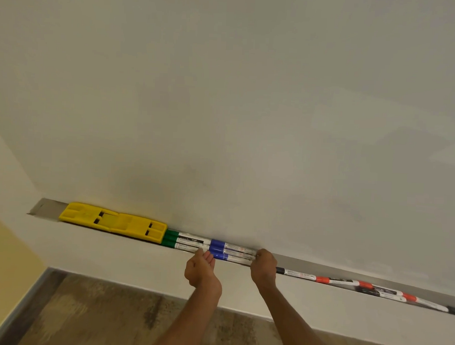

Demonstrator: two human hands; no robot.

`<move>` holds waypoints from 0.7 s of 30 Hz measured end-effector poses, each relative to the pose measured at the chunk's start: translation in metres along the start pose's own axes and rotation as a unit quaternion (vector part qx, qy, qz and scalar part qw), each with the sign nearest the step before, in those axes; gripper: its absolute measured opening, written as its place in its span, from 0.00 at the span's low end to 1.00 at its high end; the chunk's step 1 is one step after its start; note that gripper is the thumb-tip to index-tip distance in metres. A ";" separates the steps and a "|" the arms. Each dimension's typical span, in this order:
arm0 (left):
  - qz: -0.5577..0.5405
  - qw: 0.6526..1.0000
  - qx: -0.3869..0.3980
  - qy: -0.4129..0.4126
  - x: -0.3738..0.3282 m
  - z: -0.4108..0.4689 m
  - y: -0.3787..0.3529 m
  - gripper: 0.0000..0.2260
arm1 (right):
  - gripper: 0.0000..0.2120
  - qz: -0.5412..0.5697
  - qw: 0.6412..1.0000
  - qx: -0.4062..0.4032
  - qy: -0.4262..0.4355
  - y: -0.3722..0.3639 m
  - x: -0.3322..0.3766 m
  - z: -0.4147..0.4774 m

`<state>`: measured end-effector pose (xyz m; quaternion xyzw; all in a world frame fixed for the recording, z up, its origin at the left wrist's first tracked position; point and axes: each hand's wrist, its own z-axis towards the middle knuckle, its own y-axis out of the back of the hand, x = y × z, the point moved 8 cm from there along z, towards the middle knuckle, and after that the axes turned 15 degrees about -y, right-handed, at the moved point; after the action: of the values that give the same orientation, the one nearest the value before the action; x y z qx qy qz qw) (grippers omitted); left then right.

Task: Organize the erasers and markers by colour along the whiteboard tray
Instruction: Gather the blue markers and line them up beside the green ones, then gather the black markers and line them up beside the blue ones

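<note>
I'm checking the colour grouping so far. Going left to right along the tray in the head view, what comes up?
yellow erasers → green markers → blue markers → black marker → red markers

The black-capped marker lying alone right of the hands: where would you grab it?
Pinch the black-capped marker at its white mid-barrel, coming from above and the open front. The whiteboard blocks the back, and red markers crowd its right end.

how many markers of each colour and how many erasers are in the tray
yellow erasers: 2
green markers: 3
blue markers: 3
black marker: 1 in clear view
orange-red markers: 3, partly overlapping
total: 12, though the tray's right end is cut off
</note>
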<state>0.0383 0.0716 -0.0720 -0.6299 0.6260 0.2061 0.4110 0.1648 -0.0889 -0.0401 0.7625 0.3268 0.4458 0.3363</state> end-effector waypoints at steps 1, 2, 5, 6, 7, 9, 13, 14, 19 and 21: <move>-0.002 1.000 0.006 0.005 0.003 0.000 -0.001 0.12 | 0.09 0.002 1.000 -0.005 0.002 0.002 -0.001 0.000; -0.005 1.000 0.011 0.010 0.005 -0.001 -0.003 0.11 | 0.08 0.007 1.000 -0.013 0.007 0.005 -0.001 -0.001; -0.017 0.999 0.035 0.027 0.013 -0.008 -0.014 0.09 | 0.09 0.019 0.999 -0.037 0.034 0.019 -0.007 -0.005; -0.019 0.998 0.045 0.034 0.017 -0.011 -0.018 0.09 | 0.10 0.021 0.998 -0.042 0.045 0.024 -0.011 -0.005; -0.020 0.997 0.056 0.041 0.022 -0.015 -0.022 0.09 | 0.11 0.022 0.997 -0.045 0.056 0.031 -0.016 -0.004; -0.021 0.996 0.071 0.052 0.031 -0.025 -0.030 0.09 | 0.12 -0.002 0.995 -0.055 0.083 0.045 -0.027 -0.001; -0.028 0.994 0.086 0.056 0.048 -0.048 -0.044 0.11 | 0.13 -0.116 0.984 -0.062 0.124 0.066 -0.047 0.014; -0.030 0.994 0.088 0.056 0.052 -0.054 -0.048 0.12 | 0.12 -0.151 0.978 -0.052 0.134 0.068 -0.052 0.018; -0.031 0.995 0.086 0.049 0.077 -0.088 -0.063 0.14 | 0.11 -0.242 0.950 -0.020 0.195 0.073 -0.064 0.031; -0.026 0.995 0.087 0.049 0.086 -0.101 -0.067 0.13 | 0.12 -0.244 0.946 -0.010 0.211 0.073 -0.065 0.035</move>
<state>0.0877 -0.0682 -0.0627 -0.6172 0.6443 0.1090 0.4383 0.1855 -0.1897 -0.0241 0.5442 0.5617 0.5046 0.3657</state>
